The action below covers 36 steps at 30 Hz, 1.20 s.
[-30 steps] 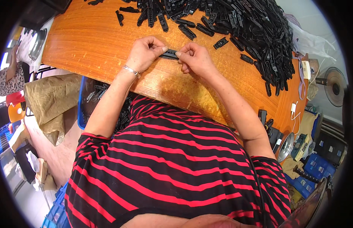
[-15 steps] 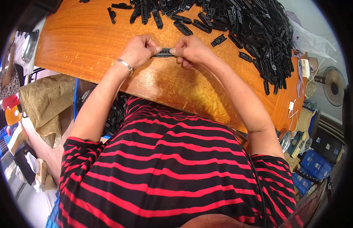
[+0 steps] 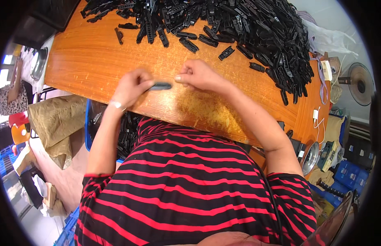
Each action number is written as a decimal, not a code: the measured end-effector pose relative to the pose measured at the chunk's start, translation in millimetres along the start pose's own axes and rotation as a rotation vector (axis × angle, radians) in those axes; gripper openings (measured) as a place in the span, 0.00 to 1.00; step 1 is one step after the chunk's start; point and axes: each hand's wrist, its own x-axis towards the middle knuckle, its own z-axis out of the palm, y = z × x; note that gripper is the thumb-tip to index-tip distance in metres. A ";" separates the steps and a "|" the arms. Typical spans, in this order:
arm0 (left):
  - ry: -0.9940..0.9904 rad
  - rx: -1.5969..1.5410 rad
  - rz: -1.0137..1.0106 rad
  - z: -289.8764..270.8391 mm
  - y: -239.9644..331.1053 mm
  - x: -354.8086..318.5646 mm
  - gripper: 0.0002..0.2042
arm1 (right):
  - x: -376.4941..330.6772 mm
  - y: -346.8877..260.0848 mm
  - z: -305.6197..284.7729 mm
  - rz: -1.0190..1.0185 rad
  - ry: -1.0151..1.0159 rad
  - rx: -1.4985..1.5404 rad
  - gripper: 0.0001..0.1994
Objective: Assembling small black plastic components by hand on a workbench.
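Note:
Blurred by motion, my left hand [image 3: 132,88] pinches one end of a slim black plastic part [image 3: 161,86] between thumb and fingers, just above the wooden table [image 3: 84,67]. The part's free end points to the right. Apart from it, my right hand [image 3: 200,76] is closed, its thumb pressed to the curled fingers. Anything between those fingertips is too small or hidden to make out. Beyond both hands spreads a large heap of black plastic parts [image 3: 256,35], with several single ones lying at its near edge.
Under the table's near left edge stands a blue crate [image 3: 88,135] holding black parts. Brown wrapping paper [image 3: 55,121] drapes beside it. A fan [image 3: 359,84] and a white cord [image 3: 317,119] are at the right. Another person [image 3: 13,96] is at the far left.
My right hand has let go of the black part and separated from it. My left hand has drawn the part nearer and leftward. The view has shifted slightly.

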 end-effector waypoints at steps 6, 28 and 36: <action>0.077 0.013 -0.179 -81.4 -47.0 -68.3 0.06 | -1.8 7.4 -22.0 -0.181 0.316 -0.221 0.10; 0.367 0.602 0.538 5.9 32.8 95.7 0.08 | -8.0 1.1 20.2 -0.509 0.427 -0.462 0.08; -0.048 -0.875 0.151 26.7 28.0 62.4 0.11 | -7.2 -15.2 11.3 -0.195 0.355 0.483 0.10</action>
